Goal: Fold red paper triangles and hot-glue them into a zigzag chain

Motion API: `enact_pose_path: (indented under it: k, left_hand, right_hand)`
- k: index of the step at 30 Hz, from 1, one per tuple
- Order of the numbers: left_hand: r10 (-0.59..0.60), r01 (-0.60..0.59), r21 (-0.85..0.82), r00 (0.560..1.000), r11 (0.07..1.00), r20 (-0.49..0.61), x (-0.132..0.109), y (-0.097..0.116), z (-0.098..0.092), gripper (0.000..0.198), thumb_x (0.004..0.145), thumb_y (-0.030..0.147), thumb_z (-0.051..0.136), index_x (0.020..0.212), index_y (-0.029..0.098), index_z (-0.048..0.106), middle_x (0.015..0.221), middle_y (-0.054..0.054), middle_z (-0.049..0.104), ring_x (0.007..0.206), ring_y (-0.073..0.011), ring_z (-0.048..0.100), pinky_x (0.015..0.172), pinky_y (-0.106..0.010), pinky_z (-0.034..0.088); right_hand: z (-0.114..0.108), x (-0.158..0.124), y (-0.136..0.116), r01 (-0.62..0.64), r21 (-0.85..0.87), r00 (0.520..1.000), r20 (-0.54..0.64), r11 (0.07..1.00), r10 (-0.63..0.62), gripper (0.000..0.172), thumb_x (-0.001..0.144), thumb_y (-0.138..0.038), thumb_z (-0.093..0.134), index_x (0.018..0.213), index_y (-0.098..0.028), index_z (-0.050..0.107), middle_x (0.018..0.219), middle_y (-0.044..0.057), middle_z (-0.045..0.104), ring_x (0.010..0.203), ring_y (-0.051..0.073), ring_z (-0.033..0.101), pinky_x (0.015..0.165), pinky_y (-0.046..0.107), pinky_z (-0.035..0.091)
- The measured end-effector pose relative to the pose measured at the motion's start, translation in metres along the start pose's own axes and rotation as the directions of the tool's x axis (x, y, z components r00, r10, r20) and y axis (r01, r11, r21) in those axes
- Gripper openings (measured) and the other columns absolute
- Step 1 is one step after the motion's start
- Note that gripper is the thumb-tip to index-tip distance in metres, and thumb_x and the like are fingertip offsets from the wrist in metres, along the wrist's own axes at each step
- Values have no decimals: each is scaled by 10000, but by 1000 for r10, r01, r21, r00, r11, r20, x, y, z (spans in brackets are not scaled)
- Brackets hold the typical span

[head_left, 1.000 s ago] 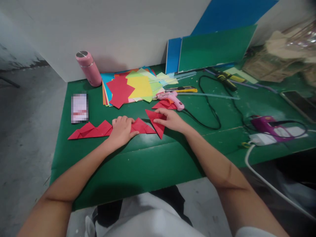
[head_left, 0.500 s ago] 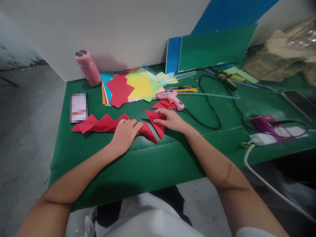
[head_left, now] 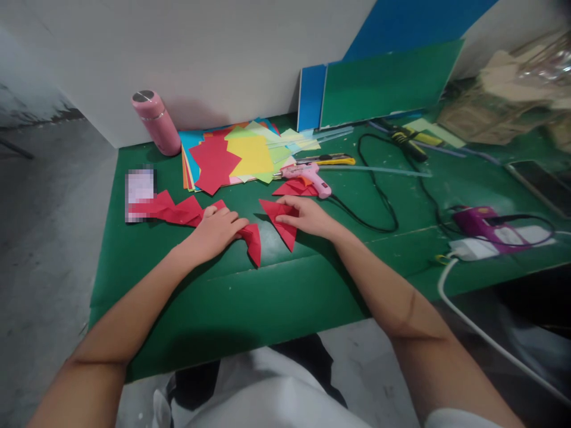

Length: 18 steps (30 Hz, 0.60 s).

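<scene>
A chain of folded red paper triangles (head_left: 187, 210) runs across the left part of the green table, its left end overlapping a blurred pale phone-sized object (head_left: 139, 181). My left hand (head_left: 218, 230) is closed over the chain near its right end, the fingertips hidden behind the paper. Between the thumb and fingers of my right hand (head_left: 307, 217) is a separate folded red paper triangle (head_left: 285, 235), a small gap away from the chain's end. Just behind that hand, a pink glue gun (head_left: 307, 173) lies partly on another folded red paper piece (head_left: 292, 188).
Coloured paper sheets (head_left: 250, 154) lie at the back beside a pink flask (head_left: 158, 125). A yellow cutter (head_left: 334, 160), glue sticks (head_left: 379, 170) and a black cord (head_left: 370, 220) lie to the right. Farther right are a purple-and-white power strip (head_left: 482, 226) and a dark phone (head_left: 539, 187).
My left hand has shifted left with the red paper chain, widening the gap to the right-hand piece. The chain's right end has swung to point more downward. My right hand stays almost still.
</scene>
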<state>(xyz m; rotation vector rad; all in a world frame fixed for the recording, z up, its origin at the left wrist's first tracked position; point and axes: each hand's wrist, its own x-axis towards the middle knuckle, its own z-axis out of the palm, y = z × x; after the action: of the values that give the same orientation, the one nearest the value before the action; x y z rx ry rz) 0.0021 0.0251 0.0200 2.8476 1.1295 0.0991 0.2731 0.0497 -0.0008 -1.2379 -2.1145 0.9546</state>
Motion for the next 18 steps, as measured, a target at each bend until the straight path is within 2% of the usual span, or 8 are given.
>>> enact_pose_path:
  k: [3, 7, 12, 14, 16, 18]
  left_hand:
    - [-39, 42, -59, 998, 997, 49, -1, -12, 1, 344, 992, 394, 408, 1226, 196, 565, 1044, -99, 621, 966, -252, 533, 851, -385, 299]
    - [-103, 107, -111, 994, 988, 39, -1, -19, 6, 413, 998, 444, 356, 1263, 180, 533, 1098, -108, 591, 987, -256, 527, 854, -382, 316]
    - [-149, 142, -115, 987, 983, -60, 2, -15, 9, 436, 914, 425, 564, 1267, 171, 522, 1184, -138, 550, 1048, -289, 502, 868, -410, 351]
    - [-112, 99, -118, 988, 988, -105, 3, -11, 8, 310, 918, 347, 570, 1188, 194, 575, 1202, -129, 537, 1058, -282, 498, 871, -415, 370]
    - [-20, 4, -142, 993, 990, -116, 4, -7, 7, 205, 952, 259, 491, 1100, 190, 615, 1161, -115, 556, 1027, -254, 512, 869, -402, 399]
    - [54, -73, -195, 993, 978, -101, 4, -2, 9, 248, 975, 191, 395, 1063, 165, 625, 1104, -110, 584, 985, -225, 532, 858, -374, 435]
  right_hand:
    - [-1, -1, -1, 4, -9, 1000, 3, 1000, -4, 328, 792, -388, 638, 1069, -213, 638, 1092, 63, 684, 981, 256, 632, 887, 413, 490]
    - [-2, -3, -2, 33, -15, 999, 0, 999, -33, 442, 785, -356, 656, 1190, -215, 546, 1134, 79, 646, 950, 236, 628, 853, 409, 506]
    - [-2, -2, -5, 92, 44, 995, 24, 995, -93, 268, 806, -359, 635, 1031, -213, 614, 1063, 69, 672, 993, 228, 635, 903, 398, 500]
    - [-1, -2, -6, 96, 43, 995, 32, 994, -98, 238, 818, -356, 617, 1005, -210, 640, 1024, 67, 692, 959, 222, 649, 891, 391, 506]
    - [0, -1, -7, 107, 32, 994, 27, 994, -108, 226, 822, -350, 605, 991, -210, 659, 1013, 66, 705, 946, 222, 654, 882, 389, 509]
    - [0, -1, -9, 118, 21, 993, 20, 993, -119, 219, 827, -342, 594, 983, -208, 671, 1005, 67, 712, 944, 222, 656, 882, 391, 507]
